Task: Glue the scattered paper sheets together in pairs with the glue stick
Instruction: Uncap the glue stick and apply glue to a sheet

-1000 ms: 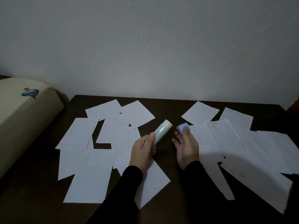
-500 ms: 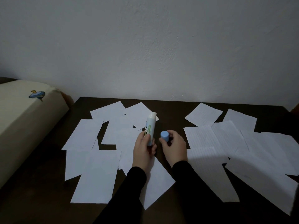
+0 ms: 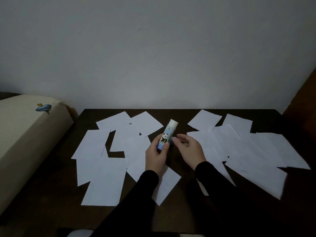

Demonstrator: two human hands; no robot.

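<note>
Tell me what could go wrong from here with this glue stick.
The glue stick is uncapped and held by the left hand above overlapping paper sheets; a stray dab could stick the wrong ones together. The right hand is at the stick's base, where twisting too far might push out excess glue. The dim light could hide glue smears.

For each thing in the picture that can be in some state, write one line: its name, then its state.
glue stick: uncapped, held tilted above the table
left hand: grips the glue stick's lower end
right hand: fingers curled beside the stick's base; cap not clearly visible
paper sheets: loose, scattered flat, many overlapping
table: dark, largely covered by sheets
</note>
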